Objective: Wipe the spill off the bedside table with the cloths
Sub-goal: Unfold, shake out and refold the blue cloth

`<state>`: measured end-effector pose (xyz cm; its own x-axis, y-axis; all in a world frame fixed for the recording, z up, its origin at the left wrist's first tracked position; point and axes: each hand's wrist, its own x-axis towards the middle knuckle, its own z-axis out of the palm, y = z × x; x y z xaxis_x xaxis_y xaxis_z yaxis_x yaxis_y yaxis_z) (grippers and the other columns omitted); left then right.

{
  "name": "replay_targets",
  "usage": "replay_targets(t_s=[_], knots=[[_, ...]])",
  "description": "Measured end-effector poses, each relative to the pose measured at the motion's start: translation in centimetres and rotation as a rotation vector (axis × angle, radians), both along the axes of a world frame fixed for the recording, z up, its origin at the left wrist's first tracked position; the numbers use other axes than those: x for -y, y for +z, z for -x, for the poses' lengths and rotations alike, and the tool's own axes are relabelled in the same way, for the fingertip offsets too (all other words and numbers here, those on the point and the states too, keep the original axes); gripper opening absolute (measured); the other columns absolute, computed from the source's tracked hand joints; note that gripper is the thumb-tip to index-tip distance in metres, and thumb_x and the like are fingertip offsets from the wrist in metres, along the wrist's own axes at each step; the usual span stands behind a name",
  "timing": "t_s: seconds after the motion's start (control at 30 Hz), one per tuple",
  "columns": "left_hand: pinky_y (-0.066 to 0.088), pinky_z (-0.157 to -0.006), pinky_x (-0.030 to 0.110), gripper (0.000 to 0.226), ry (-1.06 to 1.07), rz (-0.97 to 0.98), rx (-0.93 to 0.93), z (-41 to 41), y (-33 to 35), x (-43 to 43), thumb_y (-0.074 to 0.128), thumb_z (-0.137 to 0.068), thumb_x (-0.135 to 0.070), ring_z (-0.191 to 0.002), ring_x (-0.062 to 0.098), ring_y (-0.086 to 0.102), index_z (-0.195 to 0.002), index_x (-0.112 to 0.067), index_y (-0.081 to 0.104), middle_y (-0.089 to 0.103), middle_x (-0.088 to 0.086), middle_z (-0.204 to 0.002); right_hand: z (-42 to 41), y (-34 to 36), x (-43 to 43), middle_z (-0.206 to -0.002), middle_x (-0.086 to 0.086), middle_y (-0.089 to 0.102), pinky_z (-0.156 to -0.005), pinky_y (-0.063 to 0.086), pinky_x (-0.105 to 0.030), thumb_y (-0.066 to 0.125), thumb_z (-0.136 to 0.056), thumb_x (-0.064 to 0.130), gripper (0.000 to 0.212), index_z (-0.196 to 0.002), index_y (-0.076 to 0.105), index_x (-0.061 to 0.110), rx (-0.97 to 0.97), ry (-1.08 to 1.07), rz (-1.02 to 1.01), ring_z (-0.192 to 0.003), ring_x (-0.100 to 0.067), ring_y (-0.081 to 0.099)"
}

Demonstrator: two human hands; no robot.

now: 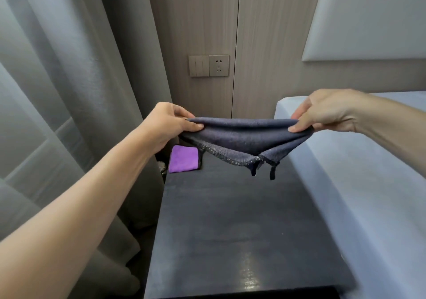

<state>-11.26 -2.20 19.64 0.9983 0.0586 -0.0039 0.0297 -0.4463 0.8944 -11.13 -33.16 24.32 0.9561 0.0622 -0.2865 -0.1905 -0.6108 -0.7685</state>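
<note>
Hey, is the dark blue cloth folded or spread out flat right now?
Folded. The dark blue cloth hangs doubled between the left hand and right hand, both edges sagging together above the bedside table.

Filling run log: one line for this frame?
left hand + right hand: stretch dark cloth | purple cloth: on bedside table

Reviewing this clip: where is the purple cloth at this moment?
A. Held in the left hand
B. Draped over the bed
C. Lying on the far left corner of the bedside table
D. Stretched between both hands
C. The purple cloth lies flat on the far left corner of the bedside table, while the left hand and right hand stretch the dark blue cloth above it.
</note>
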Motion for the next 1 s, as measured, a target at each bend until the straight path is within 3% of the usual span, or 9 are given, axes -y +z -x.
replay_targets(t_s=[0.1, 0.23, 0.33, 0.5, 0.63, 0.7, 0.8, 0.9, 1.0], knots=[[0.058, -0.073, 0.044, 0.027, 0.096, -0.089, 0.129, 0.0, -1.1, 1.0, 0.071, -0.092, -0.028, -0.076, 0.022, 0.057, -0.091, -0.001, 0.068, 0.067, 0.021, -0.085, -0.1, -0.4, -0.1, -0.089, -0.013, 0.064, -0.069, 0.054, -0.025, 0.065, -0.091, -0.002, 0.021, -0.111, 0.062, -0.005, -0.018, -0.015, -0.009, -0.082, -0.022, 0.061], [0.059, -0.083, 0.049, 0.02, 0.133, 0.367, 0.0, 0.4, -2.4, 3.1, 0.054, -0.103, -0.029, -0.091, 0.029, 0.064, -0.096, -0.01, 0.056, 0.061, 0.01, -0.097, -0.1, -0.9, -0.7, -0.093, -0.008, 0.065, -0.08, 0.049, -0.031, 0.056, -0.101, 0.015, 0.007, -0.098, 0.061, 0.012, 0.072, -0.027, 0.001, -0.09, -0.022, 0.06], [0.062, -0.071, 0.045, 0.017, 0.127, 0.701, 0.015, 0.9, -3.4, 4.2, 0.054, -0.103, -0.02, -0.076, 0.021, 0.064, -0.089, -0.013, 0.05, 0.062, 0.008, -0.087, -0.1, -1.6, -0.9, -0.1, -0.01, 0.064, -0.087, 0.051, -0.037, 0.051, -0.103, 0.012, 0.009, -0.103, 0.06, 0.012, 0.129, -0.107, -0.187, -0.094, -0.026, 0.062], [0.042, -0.069, 0.034, 0.021, 0.168, 0.508, 0.208, 0.6, -4.8, 4.2, 0.059, -0.1, -0.022, -0.073, 0.012, 0.048, -0.083, -0.015, 0.049, 0.051, 0.002, -0.079, -0.2, -2.0, -1.0, -0.089, -0.01, 0.062, -0.075, 0.054, -0.037, 0.048, -0.103, 0.007, 0.017, -0.091, 0.056, 0.014, 0.18, -0.16, -0.465, -0.079, -0.021, 0.059], [0.052, -0.076, 0.034, 0.03, 0.134, 0.429, 0.176, 0.4, -4.6, 2.8, 0.071, -0.089, -0.038, -0.084, 0.014, 0.064, -0.096, -0.01, 0.064, 0.07, 0.004, -0.091, 0.1, -1.9, -0.1, -0.085, -0.004, 0.068, -0.061, 0.053, -0.023, 0.05, -0.102, 0.008, 0.014, -0.098, 0.063, 0.01, 0.178, -0.097, -0.44, -0.07, -0.011, 0.064], [0.056, -0.08, 0.034, 0.033, 0.075, 0.547, 0.039, 0.4, -4.1, 2.4, 0.076, -0.087, -0.031, -0.095, 0.021, 0.071, -0.106, -0.006, 0.067, 0.075, 0.011, -0.104, 0.4, -1.9, 0.1, -0.088, -0.006, 0.072, -0.054, 0.054, -0.021, 0.049, -0.102, 0.005, 0.018, -0.107, 0.066, 0.005, 0.133, -0.059, -0.478, -0.067, -0.01, 0.07], [0.057, -0.081, 0.033, 0.016, -0.084, 0.742, -0.164, 0.6, -2.8, 1.8, 0.072, -0.086, -0.007, -0.091, 0.024, 0.07, -0.101, -0.004, 0.068, 0.073, 0.014, -0.098, 0.2, -1.8, 0.5, -0.107, -0.015, 0.071, -0.065, 0.058, -0.025, 0.051, -0.1, 0.006, 0.027, -0.123, 0.061, -0.005, 0.099, -0.069, -0.552, -0.081, -0.016, 0.071], [0.059, -0.088, 0.037, 0.062, -0.064, 0.912, -0.166, 0.6, -2.2, 1.5, 0.069, -0.072, 0.018, -0.108, 0.032, 0.068, -0.131, 0.002, 0.057, 0.066, 0.026, -0.122, -0.1, -1.4, 1.3, -0.122, -0.022, 0.06, -0.091, 0.051, -0.033, 0.056, -0.097, 0.009, 0.034, -0.127, 0.057, -0.007, 0.065, -0.076, -0.602, -0.104, -0.026, 0.059], [0.058, -0.09, 0.041, 0.067, 0.104, 0.839, -0.033, 0.5, -2.5, 1.1, 0.072, -0.072, 0.02, -0.105, 0.034, 0.069, -0.129, -0.01, 0.054, 0.062, 0.031, -0.12, -0.3, -1.3, 2.1, -0.129, -0.025, 0.06, -0.091, 0.052, -0.03, 0.058, -0.095, 0.005, 0.033, -0.126, 0.058, -0.005, 0.115, -0.075, -0.592, -0.107, -0.027, 0.058]])
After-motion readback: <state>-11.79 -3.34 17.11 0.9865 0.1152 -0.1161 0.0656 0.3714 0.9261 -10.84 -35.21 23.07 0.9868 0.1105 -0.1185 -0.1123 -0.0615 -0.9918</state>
